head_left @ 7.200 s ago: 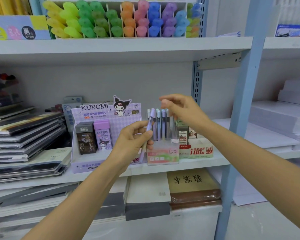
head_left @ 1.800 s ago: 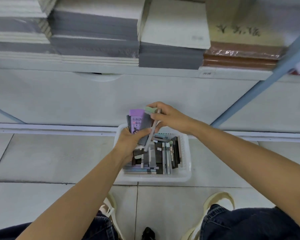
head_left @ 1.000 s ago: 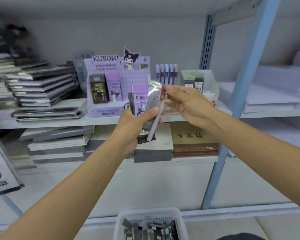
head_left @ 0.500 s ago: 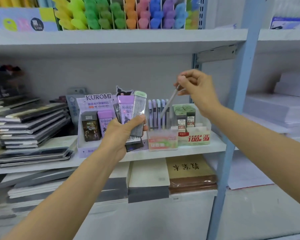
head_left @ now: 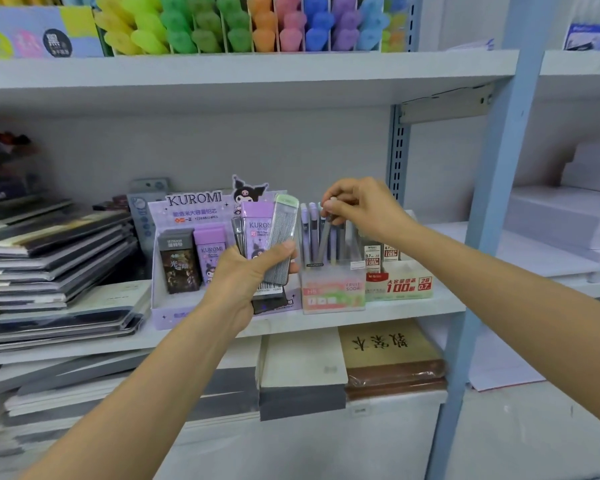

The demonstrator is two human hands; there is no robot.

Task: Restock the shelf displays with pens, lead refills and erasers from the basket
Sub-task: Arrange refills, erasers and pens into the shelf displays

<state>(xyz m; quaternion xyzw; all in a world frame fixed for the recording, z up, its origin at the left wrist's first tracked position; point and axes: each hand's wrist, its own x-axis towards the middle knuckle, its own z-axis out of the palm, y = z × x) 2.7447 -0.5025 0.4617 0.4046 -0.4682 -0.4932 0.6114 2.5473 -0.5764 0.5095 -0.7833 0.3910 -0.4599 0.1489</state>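
Shop shelf (head_left: 413,308): right hand (head_left: 364,209) fingers pinch pen (head_left: 324,239) top, lower end at display box (head_left: 331,292); left hand (head_left: 246,282) clasps refill cases (head_left: 281,237).

The grey middle shelf (head_left: 395,315) bears stacked notebooks (head_left: 49,258) at frame left, with a Kuromi display box (head_left: 191,216), a pen stand (head_left: 333,289) and a lead-refill box (head_left: 399,285) at centre.

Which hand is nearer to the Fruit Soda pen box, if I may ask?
Right. The right hand is just above the pen box, pinching a pen; the left hand holds refill cases to its left.
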